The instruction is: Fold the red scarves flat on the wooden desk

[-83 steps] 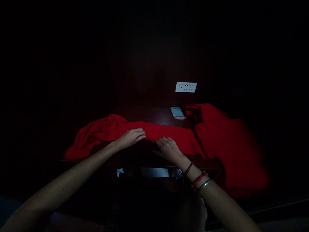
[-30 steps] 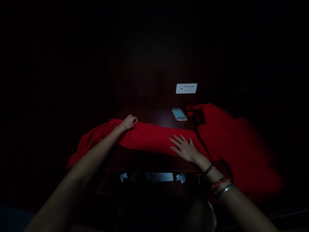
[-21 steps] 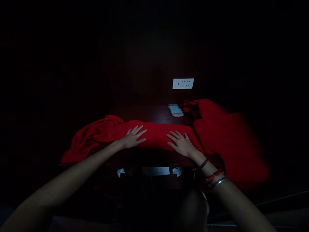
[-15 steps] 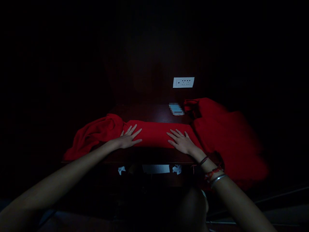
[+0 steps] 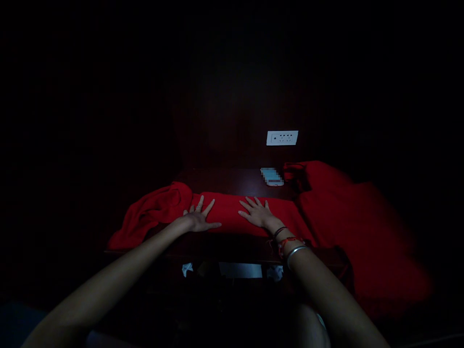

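Note:
Red cloth (image 5: pixel 228 212) lies flat in a strip along the front of a dark table. My left hand (image 5: pixel 197 218) rests on its left part with the fingers spread, a ring on one finger. On the strip's middle-right part lies my right hand (image 5: pixel 256 212), palm down and fingers apart, with bracelets at the wrist. Neither hand grips anything. Bunched red fabric (image 5: pixel 155 208) sits left of my left hand. To the right, a large red piece (image 5: pixel 362 232) spreads past the table's edge, its far side blurred and dim.
Behind the cloth a phone-like object (image 5: pixel 271 177), pixelated, lies on the dark tabletop (image 5: pixel 224 179). A white socket plate (image 5: pixel 282 138) is on the wall. Below the table's front edge are pale crumpled pieces (image 5: pixel 187 269) and a light panel (image 5: pixel 241 270).
My right hand has slid left over the cloth, nearer to my left hand. The whole view has shifted, so the scene sits slightly lower and further right.

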`<move>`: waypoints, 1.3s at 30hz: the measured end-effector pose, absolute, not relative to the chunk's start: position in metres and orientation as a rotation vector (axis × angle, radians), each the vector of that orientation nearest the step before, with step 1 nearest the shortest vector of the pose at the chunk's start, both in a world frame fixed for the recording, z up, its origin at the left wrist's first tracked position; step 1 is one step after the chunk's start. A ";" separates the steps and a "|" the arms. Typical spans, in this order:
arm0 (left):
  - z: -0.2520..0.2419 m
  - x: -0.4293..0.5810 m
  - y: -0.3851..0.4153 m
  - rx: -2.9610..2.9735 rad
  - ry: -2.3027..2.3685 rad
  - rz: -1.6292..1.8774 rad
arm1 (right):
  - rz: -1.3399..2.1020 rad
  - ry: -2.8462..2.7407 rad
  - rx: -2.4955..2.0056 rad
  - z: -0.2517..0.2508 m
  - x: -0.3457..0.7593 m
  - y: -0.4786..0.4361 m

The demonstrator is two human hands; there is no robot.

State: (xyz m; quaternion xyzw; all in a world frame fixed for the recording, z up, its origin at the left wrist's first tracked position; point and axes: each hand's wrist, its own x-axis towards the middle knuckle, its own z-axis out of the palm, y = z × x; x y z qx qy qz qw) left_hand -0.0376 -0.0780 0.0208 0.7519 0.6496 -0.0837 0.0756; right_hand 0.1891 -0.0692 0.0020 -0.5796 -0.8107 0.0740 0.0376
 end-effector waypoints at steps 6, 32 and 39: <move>0.012 -0.051 -0.088 2.223 2.093 -0.267 | 0.188 -2.456 -1.839 -0.009 0.195 -0.062; 0.002 -0.005 -0.081 2.682 1.522 0.050 | 0.102 -2.441 -1.663 -0.002 0.220 -0.111; 0.032 -0.037 -0.100 3.099 0.991 -0.040 | -0.034 -2.535 -1.232 0.004 0.222 -0.139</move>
